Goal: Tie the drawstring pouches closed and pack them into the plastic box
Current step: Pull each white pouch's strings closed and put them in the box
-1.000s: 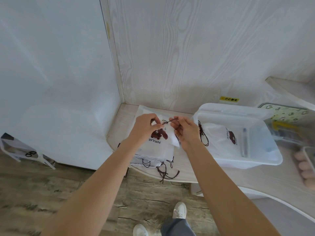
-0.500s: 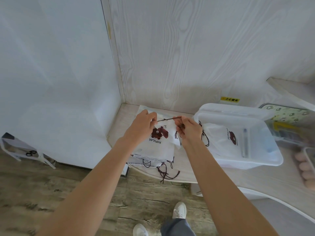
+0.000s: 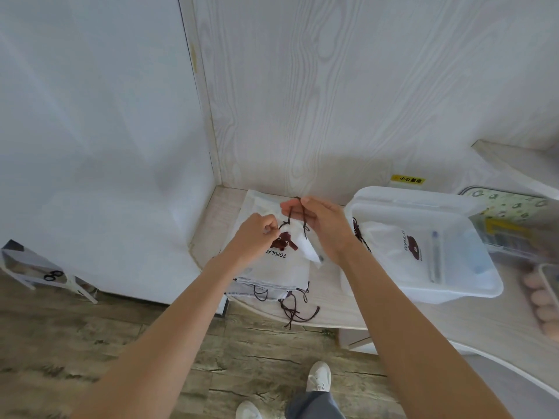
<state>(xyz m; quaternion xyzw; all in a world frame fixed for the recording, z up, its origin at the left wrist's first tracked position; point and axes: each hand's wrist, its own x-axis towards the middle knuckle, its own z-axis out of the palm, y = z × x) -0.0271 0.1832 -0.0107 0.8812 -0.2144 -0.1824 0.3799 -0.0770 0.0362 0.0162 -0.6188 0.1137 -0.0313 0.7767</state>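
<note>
The right hand [image 3: 325, 226] pinches the dark string [image 3: 298, 217] between thumb and finger, and the string loops up over the fingertips at the top. The left hand [image 3: 255, 238] has its fingers curled tight, pinching the other end of the same string right at the neck of the pouch [image 3: 290, 264]. The string runs from the left hand up and to the right, so its long way goes slanted between the two hands. The left hand is the one closer to the pouch. I think the knot is being made now, and the next pull should go apart, left and right.

The pouch is white with a brown bear on it. It lies on top of a stack of more pouches [image 3: 269, 290], whose loose strings hang over the edge of the counter [image 3: 453, 325].

The plastic box [image 3: 472, 293] sits just to the right of the pouch, close to the right hand. One pouch already lies inside the box, and there looks to be room beside it. The wall stands close behind the pouch, so there is not much room to move back. Toward the person there is open space over the floor.
</note>
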